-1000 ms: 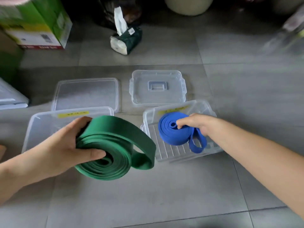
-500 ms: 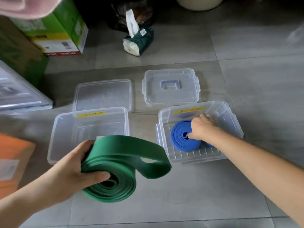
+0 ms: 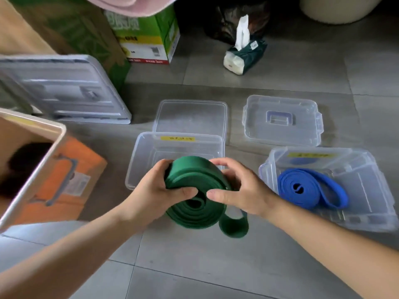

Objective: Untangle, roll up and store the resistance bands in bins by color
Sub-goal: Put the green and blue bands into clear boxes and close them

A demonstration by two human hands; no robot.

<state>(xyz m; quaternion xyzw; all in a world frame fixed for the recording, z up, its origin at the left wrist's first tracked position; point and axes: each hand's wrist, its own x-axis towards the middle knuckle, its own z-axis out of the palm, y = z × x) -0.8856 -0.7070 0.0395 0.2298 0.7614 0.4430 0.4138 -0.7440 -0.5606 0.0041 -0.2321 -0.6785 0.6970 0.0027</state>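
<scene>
My left hand (image 3: 155, 190) grips the wide green rubber resistance band (image 3: 194, 210), wound into a flat coil: my fingers curl over its top edge and my thumb presses on the face turned toward me. My right hand (image 3: 237, 190) holds the same coil from the other side, thumb on that face just beside my left thumb, fingers hooked over the far edge. A loose loop of the band hangs from the coil's lower right, under my right wrist.

I hold the coil in the air over the near rim of the clear plastic bin on the left (image 3: 135, 167), which bears a yellow label on its far wall. To the right, apart from it, stands a second clear plastic bin (image 3: 380, 190) with the same kind of label; the narrower blue rubber resistance band (image 3: 302, 188) lies on its ribbed bottom, coiled, its tail loop trailing to the right.

Both bins stand on the grey tiled floor (image 3: 216, 255). Beyond the left bin lies a flat clear lid (image 3: 190, 115), and beyond the right one a clear lid with a handle (image 3: 280, 130). Farther off sits a dark green tissue pack (image 3: 246, 55). An orange cardboard box (image 3: 71, 180) lies toward the floor's left edge.
</scene>
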